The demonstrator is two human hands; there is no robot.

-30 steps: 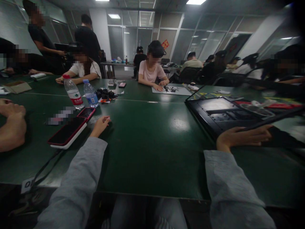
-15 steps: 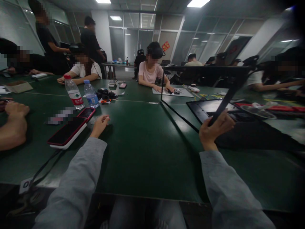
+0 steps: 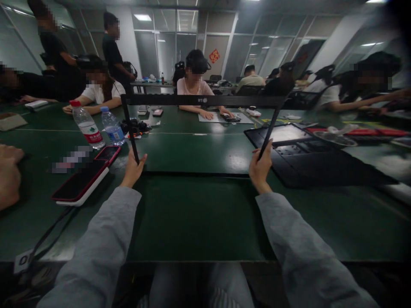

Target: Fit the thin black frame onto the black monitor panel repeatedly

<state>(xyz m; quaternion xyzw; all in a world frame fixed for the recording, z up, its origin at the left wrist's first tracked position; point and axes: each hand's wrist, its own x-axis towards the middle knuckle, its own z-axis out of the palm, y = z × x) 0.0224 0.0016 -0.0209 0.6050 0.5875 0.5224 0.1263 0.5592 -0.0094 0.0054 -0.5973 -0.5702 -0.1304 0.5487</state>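
Observation:
A thin black LG monitor bezel stands tilted up in front of me, an open rectangle with its logo upside down on the far, upper bar. Its near bar lies low, close to the green table. My left hand is closed round the bezel's left side, thumb on the inner side. Round the right side, my right hand is closed in the same way; some fingers are hidden behind the bar. Right of that hand lies a flat black panel, which looks like a monitor's back cover.
On the left lie a red-cased phone on a white block, a strap with a tag, and two water bottles. Another person's arm rests at the left edge. Across the table, a person handles small parts.
The bezel has swung from the right to in front of me, now facing me squarely. My left hand, free before, has taken hold of its left side. My view has turned slightly right.

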